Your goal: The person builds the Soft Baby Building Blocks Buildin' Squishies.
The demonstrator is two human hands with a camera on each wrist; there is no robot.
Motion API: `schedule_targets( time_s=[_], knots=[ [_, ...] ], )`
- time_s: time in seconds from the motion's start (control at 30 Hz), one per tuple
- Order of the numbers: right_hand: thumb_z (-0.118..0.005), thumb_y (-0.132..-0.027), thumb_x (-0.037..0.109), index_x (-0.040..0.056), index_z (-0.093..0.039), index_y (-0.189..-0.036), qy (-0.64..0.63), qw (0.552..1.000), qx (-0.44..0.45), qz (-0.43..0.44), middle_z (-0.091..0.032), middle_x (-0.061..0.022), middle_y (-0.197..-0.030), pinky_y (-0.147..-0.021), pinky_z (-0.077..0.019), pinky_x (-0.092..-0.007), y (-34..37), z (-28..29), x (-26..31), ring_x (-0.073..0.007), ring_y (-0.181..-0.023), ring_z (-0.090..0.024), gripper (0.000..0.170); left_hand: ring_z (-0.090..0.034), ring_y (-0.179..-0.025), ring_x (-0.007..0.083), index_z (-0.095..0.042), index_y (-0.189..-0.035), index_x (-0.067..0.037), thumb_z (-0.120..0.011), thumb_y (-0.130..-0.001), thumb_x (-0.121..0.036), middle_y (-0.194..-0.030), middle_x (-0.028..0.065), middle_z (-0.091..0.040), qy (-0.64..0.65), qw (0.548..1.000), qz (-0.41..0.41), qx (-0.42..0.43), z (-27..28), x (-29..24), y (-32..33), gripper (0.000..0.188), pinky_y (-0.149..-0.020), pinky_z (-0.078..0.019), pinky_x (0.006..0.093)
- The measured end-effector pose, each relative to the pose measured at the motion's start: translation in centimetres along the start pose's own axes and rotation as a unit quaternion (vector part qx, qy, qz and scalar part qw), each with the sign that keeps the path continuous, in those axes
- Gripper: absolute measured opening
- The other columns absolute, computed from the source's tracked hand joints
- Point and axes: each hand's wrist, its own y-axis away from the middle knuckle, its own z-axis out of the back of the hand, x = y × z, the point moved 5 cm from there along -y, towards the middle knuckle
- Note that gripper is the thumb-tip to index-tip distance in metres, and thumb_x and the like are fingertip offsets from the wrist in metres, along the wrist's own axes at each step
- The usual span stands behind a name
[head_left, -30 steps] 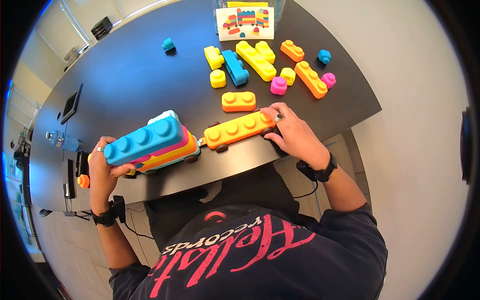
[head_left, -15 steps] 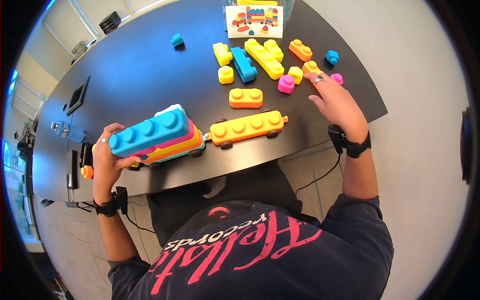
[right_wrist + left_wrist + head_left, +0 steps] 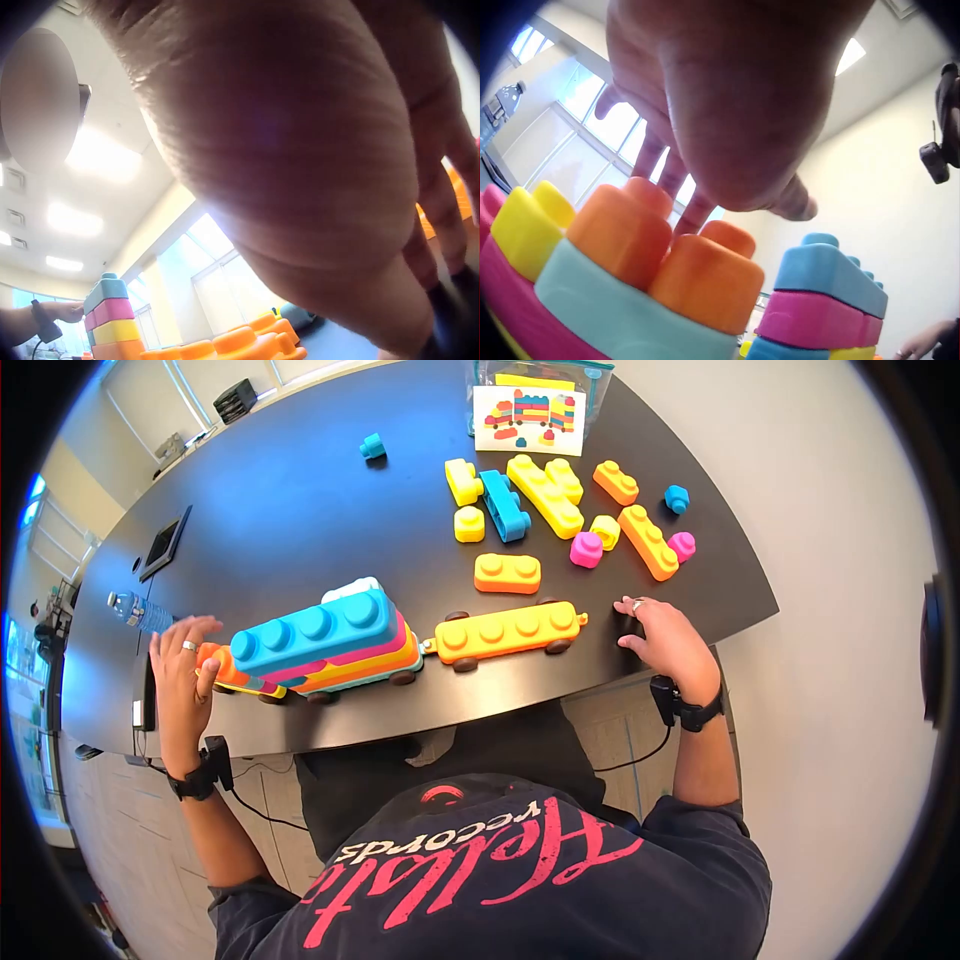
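We log step, by judgement: assembling block train [image 3: 385, 655] on table [image 3: 300, 510]. Orange car [image 3: 507, 632]: right of blue-topped car [image 3: 315, 624], studs bare; next move likely calls for gripping loose brick [image 3: 507, 573]. Left hand [image 3: 182, 665]: spread, holding nothing, beside orange cubes [image 3: 622, 232]; contact we cannot tell. Right hand [image 3: 672, 645]: fingers loosely bent, empty.

Both arms [image 3: 705, 765] reach forward, the left fingers [image 3: 193, 632] spread, the right fingers [image 3: 645, 609] loosely bent.
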Motion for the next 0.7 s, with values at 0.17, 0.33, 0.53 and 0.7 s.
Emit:
schedule_targets(
  time_s=[0.17,0.33,0.53,0.7],
  knots=[
    [-0.085,-0.083,0.014,0.0019,-0.074,-0.123,0.018,0.999,-0.044,0.003,-0.074,-0.0182,-0.122,-0.1,-0.055,-0.046,-0.1,-0.5,-0.2,-0.0392,-0.116,-0.068,0.044,-0.062,-0.102,0.0332,-0.066,-0.113,-0.001,-0.043,-0.115,-0.028,-0.11,0.0156,-0.064,0.224,0.966,0.103,0.076,-2.8,1.0,0.9,0.035,-0.092,-0.0483,0.0411],
    [-0.083,-0.086,0.016,0.0023,-0.074,-0.123,0.031,0.998,-0.055,-0.027,-0.073,-0.0162,-0.125,-0.1,-0.0559,-0.0453,0.1,-0.5,0.7,-0.036,-0.118,-0.068,0.04,-0.059,-0.094,0.0289,-0.064,-0.11,0.001,-0.042,-0.115,-0.026,-0.102,0.0136,-0.059,0.245,0.962,0.108,0.055,-3.6,1.1,1.1,0.036,-0.087,-0.0471,0.0374],
    [-0.082,-0.087,0.018,0.0022,-0.074,-0.124,0.027,0.997,-0.073,-0.022,-0.072,-0.0163,-0.127,-0.099,-0.0559,-0.0454,0.5,-0.9,0.5,-0.036,-0.119,-0.068,0.041,-0.055,-0.089,0.0266,-0.061,-0.105,0.001,-0.043,-0.115,-0.031,-0.098,0.0117,-0.053,0.267,0.956,0.117,0.021,-4.3,1.6,1.6,0.038,-0.085,-0.0453,0.0363],
    [-0.082,-0.088,0.019,0.002,-0.073,-0.124,0.033,0.996,-0.078,0.008,-0.072,-0.0167,-0.128,-0.1,-0.0557,-0.0455,0.4,-1.0,0.4,-0.0364,-0.12,-0.067,0.041,-0.055,-0.089,0.0265,-0.057,-0.102,0.001,-0.048,-0.112,-0.042,-0.097,0.0113,-0.051,0.264,0.957,0.118,0.012,-4.4,1.9,1.7,0.045,-0.084,-0.0451,0.0358]
  ],
)
